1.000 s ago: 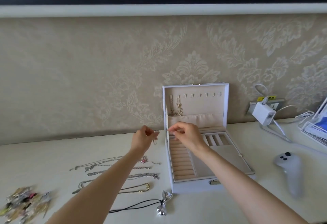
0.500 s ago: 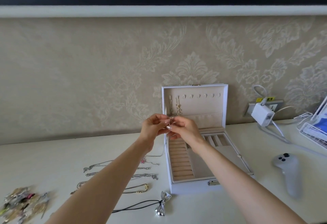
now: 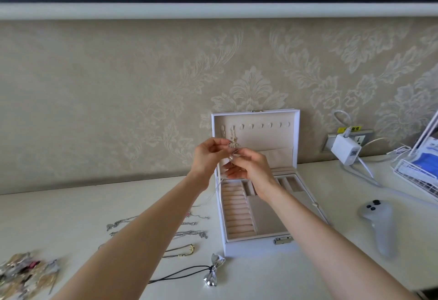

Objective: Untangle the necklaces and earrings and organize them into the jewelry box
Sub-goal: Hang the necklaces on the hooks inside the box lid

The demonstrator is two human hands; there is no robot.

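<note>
A white jewelry box stands open on the table, its lid upright against the wall with a row of hooks; jewelry hangs from the two leftmost hooks. In front of the lid my left hand and my right hand are raised close together. Both pinch a thin silver necklace, and its chain hangs down past the box's left edge. More necklaces lie in rows on the table left of the box. A black cord necklace with a silver bow pendant lies nearest me.
A tangled pile of earrings sits at the lower left table edge. A white handheld controller lies right of the box. A charger plugs into the wall socket, with cables and a wire rack at far right.
Both hands rose from beside the box's left edge and came together in front of the lid, lifting the silver necklace off the table.
</note>
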